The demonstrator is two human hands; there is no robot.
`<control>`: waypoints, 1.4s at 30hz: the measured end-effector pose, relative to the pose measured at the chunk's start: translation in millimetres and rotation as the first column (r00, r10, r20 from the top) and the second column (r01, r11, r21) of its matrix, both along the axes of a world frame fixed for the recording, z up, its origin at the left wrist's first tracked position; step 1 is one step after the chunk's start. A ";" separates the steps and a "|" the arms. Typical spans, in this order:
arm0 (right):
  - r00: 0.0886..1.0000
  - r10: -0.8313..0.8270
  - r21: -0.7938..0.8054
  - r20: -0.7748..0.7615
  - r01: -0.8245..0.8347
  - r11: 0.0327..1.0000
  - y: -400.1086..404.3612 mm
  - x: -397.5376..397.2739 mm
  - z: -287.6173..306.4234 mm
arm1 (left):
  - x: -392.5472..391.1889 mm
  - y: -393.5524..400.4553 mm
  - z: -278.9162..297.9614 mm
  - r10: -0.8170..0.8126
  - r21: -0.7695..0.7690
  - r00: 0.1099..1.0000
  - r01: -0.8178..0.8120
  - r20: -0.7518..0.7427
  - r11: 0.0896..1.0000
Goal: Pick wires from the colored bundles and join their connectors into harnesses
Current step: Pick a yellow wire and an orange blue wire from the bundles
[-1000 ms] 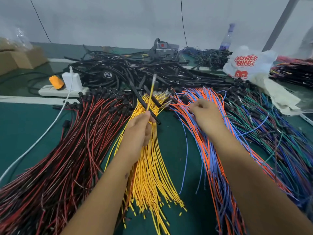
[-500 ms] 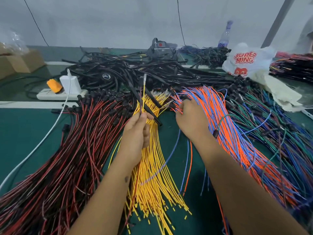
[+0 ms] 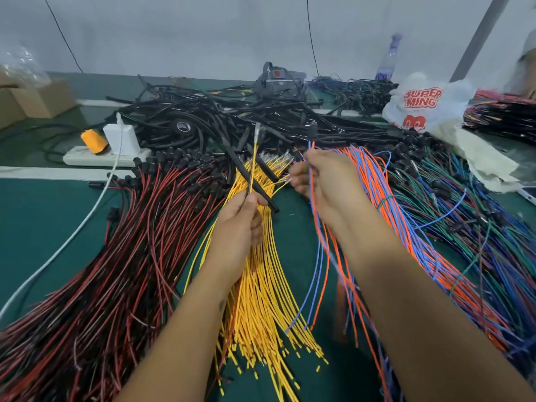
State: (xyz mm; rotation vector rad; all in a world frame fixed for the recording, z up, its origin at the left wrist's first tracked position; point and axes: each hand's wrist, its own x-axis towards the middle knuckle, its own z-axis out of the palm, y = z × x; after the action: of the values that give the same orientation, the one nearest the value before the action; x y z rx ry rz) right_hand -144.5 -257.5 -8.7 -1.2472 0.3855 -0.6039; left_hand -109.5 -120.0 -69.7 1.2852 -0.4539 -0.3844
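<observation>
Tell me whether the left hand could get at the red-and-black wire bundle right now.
Probably yes, but not freely. The red-and-black wire bundle lies open just beside the left hand, nothing between them. That hand already pinches a yellow wire, so it would need spare fingers.

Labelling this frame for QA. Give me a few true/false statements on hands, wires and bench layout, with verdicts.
1. The left hand holds a yellow wire upright. True.
2. The right hand is empty. False: it grips orange and blue wires that hang below it.
3. The yellow bundle lies between the red-black bundle and the orange-blue bundle. True.
4. The power strip sits at the right of the bench. False: it is at the far left, behind the red-black bundle.
5. The white bag is printed in blue. False: its print is red.
</observation>
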 end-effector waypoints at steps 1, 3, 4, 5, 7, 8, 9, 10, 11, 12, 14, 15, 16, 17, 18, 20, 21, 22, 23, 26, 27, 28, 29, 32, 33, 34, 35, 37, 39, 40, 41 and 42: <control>0.999 0.048 0.052 0.025 -0.049 0.997 7.7 1.6 4.3 | -1.7 -1.4 0.1 0.005 -0.004 1.000 -0.005 0.011 1.000; 0.999 0.051 0.045 0.011 -0.052 0.998 21.2 3.4 6.6 | -3.7 -3.5 0.3 -0.015 -0.034 1.000 0.015 0.017 0.999; 0.999 0.046 0.045 0.002 -0.046 0.998 26.0 3.5 4.2 | -4.0 -3.8 0.2 -0.040 -0.050 0.999 0.041 0.011 0.998; 0.999 0.050 0.064 -0.004 -0.049 0.997 30.2 3.3 1.1 | -4.2 -3.4 0.3 -0.071 -0.069 0.997 0.070 -0.005 0.995; 0.999 0.050 0.074 -0.016 -0.048 0.996 34.6 2.6 -4.9 | -3.9 -1.9 1.6 -0.120 -0.103 0.992 0.115 -0.047 0.988; 0.999 0.024 0.027 -0.024 -0.023 0.999 34.5 2.9 -7.8 | -3.6 -1.2 1.8 -0.131 -0.111 0.989 0.124 -0.065 0.986; 1.000 -0.006 -0.039 -0.027 0.005 0.999 33.9 3.8 -10.4 | -3.7 -1.2 2.0 -0.134 -0.112 0.988 0.125 -0.078 0.986; 0.999 -0.025 -0.101 -0.027 0.022 0.995 32.6 4.4 -12.4 | -4.1 -1.1 2.1 -0.134 -0.109 0.987 0.124 -0.087 0.986; 0.999 -0.031 -0.150 -0.035 0.026 0.988 32.0 5.0 -13.3 | -4.7 -1.4 2.2 -0.132 -0.104 0.987 0.122 -0.092 0.987; 0.999 -0.029 -0.181 -0.044 0.021 0.983 31.4 5.3 -13.9 | -5.1 -1.6 2.4 -0.130 -0.094 0.987 0.121 -0.095 0.988; 0.999 -0.013 -0.188 -0.044 0.004 0.982 30.2 5.8 -14.7 | -5.1 -2.2 2.9 -0.130 -0.077 0.986 0.123 -0.104 0.989; 0.999 -0.007 -0.178 -0.035 0.000 0.984 30.2 6.3 -14.7 | -4.7 -2.8 3.1 -0.136 -0.085 0.983 0.126 -0.123 0.988; 1.000 -0.005 -0.168 -0.024 0.001 0.986 30.1 7.5 -15.4 | -4.1 -3.1 4.0 -0.147 -0.102 0.976 0.132 -0.159 0.986; 1.000 -0.004 -0.157 -0.013 0.002 0.988 30.9 8.8 -15.9 | -3.4 -3.4 5.1 -0.158 -0.115 0.968 0.137 -0.196 0.984; 1.000 -0.002 -0.139 -0.006 0.001 0.990 31.7 9.9 -16.3 | -2.7 -3.5 5.8 -0.168 -0.123 0.961 0.143 -0.219 0.982; 1.000 0.026 -0.091 -0.003 -0.026 0.995 32.8 11.1 -17.7 | -2.1 -3.5 5.9 -0.175 -0.116 0.957 0.152 -0.233 0.982; 0.999 0.048 -0.088 -0.012 -0.049 0.995 32.4 11.3 -18.6 | -2.2 -3.5 5.7 -0.177 -0.104 0.957 0.156 -0.230 0.982; 0.997 0.067 -0.110 -0.033 -0.070 0.991 31.5 11.0 -19.4 | -2.1 -3.3 5.4 -0.180 -0.088 0.959 0.164 -0.219 0.983; 0.995 0.078 -0.143 -0.057 -0.086 0.986 30.7 10.4 -19.3 | -2.3 -3.1 5.0 -0.185 -0.072 0.961 0.174 -0.204 0.982; 0.994 0.085 -0.169 -0.066 -0.095 0.981 27.5 8.4 -15.3 | -3.0 -1.5 5.3 -0.232 -0.068 0.955 0.223 -0.182 0.972; 0.996 0.077 -0.153 -0.051 -0.084 0.985 26.8 8.4 -14.0 | -3.1 -0.7 5.7 -0.251 -0.080 0.951 0.240 -0.180 0.968; 0.997 0.064 -0.131 -0.043 -0.069 0.989 26.6 8.7 -13.3 | -3.0 0.2 6.2 -0.263 -0.090 0.949 0.250 -0.177 0.964; 0.998 0.051 -0.102 -0.042 -0.055 0.993 27.1 9.3 -13.4 | -2.8 1.2 6.7 -0.270 -0.095 0.947 0.256 -0.175 0.962; 0.999 0.038 -0.005 -0.031 -0.038 0.999 29.0 12.3 -15.8 | -1.7 2.9 7.3 -0.293 -0.093 0.937 0.280 -0.190 0.956; 1.000 0.026 0.011 -0.018 -0.025 1.000 28.9 13.4 -15.9 | -1.6 2.9 7.2 -0.300 -0.084 0.933 0.288 -0.197 0.954; 1.000 0.005 0.013 -0.008 -0.005 1.000 27.9 14.5 -16.2 | -1.6 3.0 6.9 -0.304 -0.070 0.932 0.296 -0.196 0.953; 1.000 -0.020 0.004 -0.002 0.020 1.000 26.3 15.3 -16.0 | -1.8 3.0 6.5 -0.308 -0.057 0.933 0.303 -0.187 0.951; 0.998 -0.062 -0.013 0.008 0.062 0.998 22.7 15.7 -16.0 | -1.8 3.8 6.1 -0.326 -0.056 0.930 0.321 -0.171 0.945; 0.997 -0.075 0.008 0.030 0.074 0.997 20.3 15.2 -17.0 | -0.8 4.7 5.7 -0.343 -0.082 0.921 0.334 -0.185 0.939; 0.997 -0.065 0.027 0.046 0.064 0.998 20.3 14.6 -18.2 | -0.1 5.1 5.7 -0.341 -0.101 0.918 0.326 -0.203 0.940; 0.998 -0.045 0.041 0.054 0.042 0.998 21.3 12.9 -19.8 | 0.6 4.8 5.7 -0.325 -0.120 0.919 0.305 -0.222 0.945; 0.999 -0.013 0.037 0.042 0.012 0.999 23.2 10.2 -22.8 | 1.5 4.2 5.7 -0.297 -0.137 0.924 0.271 -0.240 0.953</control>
State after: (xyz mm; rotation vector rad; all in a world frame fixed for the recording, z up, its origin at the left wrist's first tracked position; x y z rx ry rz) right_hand -134.3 -234.3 -31.5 -1.1957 0.3682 -0.6299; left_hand -108.0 -115.8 -64.0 1.0533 -0.4330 -0.7554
